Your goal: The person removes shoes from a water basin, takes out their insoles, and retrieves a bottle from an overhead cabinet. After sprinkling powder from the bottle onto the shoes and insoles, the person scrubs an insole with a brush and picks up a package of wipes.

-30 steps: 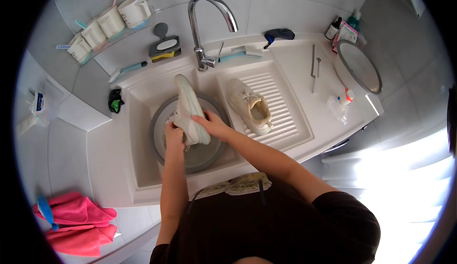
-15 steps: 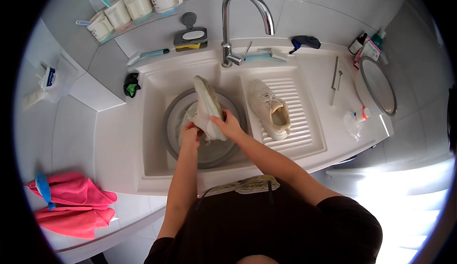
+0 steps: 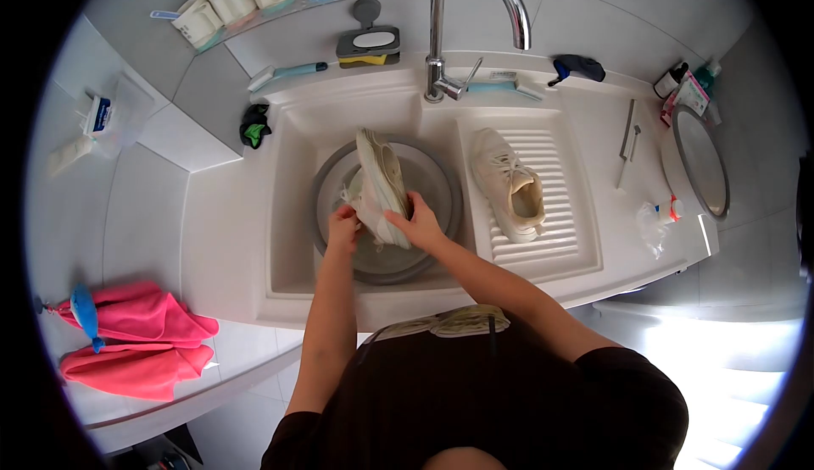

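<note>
A white lace-up sneaker (image 3: 379,183) is tilted on its side over the grey-rimmed basin (image 3: 453,194) in the sink. My right hand (image 3: 420,222) grips it by the heel end, thumb on the sole edge and fingers around the far side. My left hand (image 3: 342,229) pinches the shoe's lower left side near the laces, and those fingertips are partly hidden. Loose laces hang to the left of the shoe. The matching sneaker (image 3: 507,183) rests upright on the ribbed drainboard (image 3: 555,207) to the right.
A chrome faucet (image 3: 437,38) rises behind the sink. Brushes (image 3: 292,70) lie along the back ledge beside a soap holder (image 3: 368,42). An upright basin (image 3: 700,165) leans at the right wall near bottles. Pink cloths (image 3: 140,368) hang at the lower left.
The sneaker has turned in my hands, so its opening shows more and its sole less. The whole view has shifted slightly; the other sneaker stays on the drainboard.
</note>
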### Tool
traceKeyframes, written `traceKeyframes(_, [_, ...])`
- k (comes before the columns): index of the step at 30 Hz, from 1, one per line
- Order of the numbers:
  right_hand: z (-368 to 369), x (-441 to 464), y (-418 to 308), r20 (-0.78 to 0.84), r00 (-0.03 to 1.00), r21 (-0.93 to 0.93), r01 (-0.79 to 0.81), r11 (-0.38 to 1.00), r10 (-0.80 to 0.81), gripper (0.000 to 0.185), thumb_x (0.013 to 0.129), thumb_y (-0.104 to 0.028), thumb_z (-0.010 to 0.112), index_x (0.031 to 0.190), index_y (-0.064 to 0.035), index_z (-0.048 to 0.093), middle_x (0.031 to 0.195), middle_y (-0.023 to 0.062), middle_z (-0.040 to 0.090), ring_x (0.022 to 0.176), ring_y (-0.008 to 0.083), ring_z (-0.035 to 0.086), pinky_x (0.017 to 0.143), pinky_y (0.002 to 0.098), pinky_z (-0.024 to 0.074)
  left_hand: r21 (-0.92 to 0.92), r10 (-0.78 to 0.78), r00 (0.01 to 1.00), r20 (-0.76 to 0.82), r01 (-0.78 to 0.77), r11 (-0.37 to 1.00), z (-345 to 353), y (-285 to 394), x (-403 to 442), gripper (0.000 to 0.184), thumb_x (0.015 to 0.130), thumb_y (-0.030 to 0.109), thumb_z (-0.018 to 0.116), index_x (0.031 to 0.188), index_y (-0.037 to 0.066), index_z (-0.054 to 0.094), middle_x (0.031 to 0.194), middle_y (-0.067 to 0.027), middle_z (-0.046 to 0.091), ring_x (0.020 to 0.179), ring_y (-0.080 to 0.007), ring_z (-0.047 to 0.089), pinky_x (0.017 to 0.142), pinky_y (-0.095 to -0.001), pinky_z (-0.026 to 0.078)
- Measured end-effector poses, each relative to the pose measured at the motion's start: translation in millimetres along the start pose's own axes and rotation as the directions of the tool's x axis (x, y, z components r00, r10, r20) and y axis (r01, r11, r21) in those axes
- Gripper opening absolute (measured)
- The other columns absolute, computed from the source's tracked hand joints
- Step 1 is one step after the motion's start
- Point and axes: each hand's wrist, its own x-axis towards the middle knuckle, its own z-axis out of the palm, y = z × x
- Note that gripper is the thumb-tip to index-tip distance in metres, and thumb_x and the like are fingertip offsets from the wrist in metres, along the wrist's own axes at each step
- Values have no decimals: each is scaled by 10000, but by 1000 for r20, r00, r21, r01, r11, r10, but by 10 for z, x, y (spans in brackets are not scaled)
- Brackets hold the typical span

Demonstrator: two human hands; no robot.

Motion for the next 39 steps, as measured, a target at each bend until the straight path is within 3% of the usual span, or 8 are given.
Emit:
traceKeyframes(4, [37,-105,-60,-67,997,-37,26,999,-28,780,759,-410,750,1273,83,431,1149,261,580,1071,345,588,924,385,459,58,22,998,-52,-19,998,185,-110,-51,303,888,1,516,1182,51,568,1051,-77,649,942,-218,642,737,-328,548])
traceKeyframes(7, [80,-106,0,-129,992,-33,8,999,-12,796,761,-403,751,1291,80,403,1214,274,532,1120,354,555,949,392,442,145,284,956,-65,-273,951,279,-249,35,361,893,18,508,1252,59,510,1113,-91,631,960,-230,634,759,-333,531])
traceKeyframes(9, [113,-129,19,-143,990,17,-15,1000,17,805,759,-399,754,1296,79,393,1230,274,517,1131,361,544,955,396,438,562,550,831,-81,-418,714,302,-276,74,375,883,25,520,1257,38,495,1128,-119,627,963,-243,630,788,-345,514])
traceKeyframes(12, [111,-194,8,-137,990,45,-22,999,28,801,776,-374,754,1313,78,368,1252,262,508,1154,333,529,967,376,428,458,630,777,-9,-557,693,324,-282,71,401,871,25,527,1269,32,480,1071,-160,653,943,-282,641,802,-366,499])
traceKeyframes(16, [82,-197,96,-149,989,11,-26,1000,27,828,746,-397,767,1308,74,383,1257,273,491,1150,380,525,957,408,435,764,585,811,9,-383,519,410,-18,-259,304,876,39,500,1178,47,534,937,-213,658,906,-345,635,807,-387,482])
traceKeyframes(18, [16,-131,139,-180,982,-75,-76,994,61,824,742,-411,767,1298,75,401,1255,274,497,1149,376,528,953,406,438,964,356,932,72,-156,213,367,-15,-152,299,874,81,538,1168,61,589,985,-201,668,903,-355,642,786,-397,492])
traceKeyframes(25, [12,25,192,-179,889,184,-390,902,421,791,745,-441,758,1260,89,475,1174,249,578,1078,334,587,904,384,474,871,238,957,168,-257,418,53,-186,14,246,897,140,537,1081,16,643,962,-189,676,887,-333,642,775,-395,482])
traceKeyframes(39, [64,374,12,-142,880,494,-335,802,454,711,756,-382,767,1216,106,530,1114,176,612,975,235,609,820,337,489,821,5,990,142,-121,557,-220,162,-222,221,871,189,562,921,-14,633,816,-209,648,798,-344,631,731,-417,473])
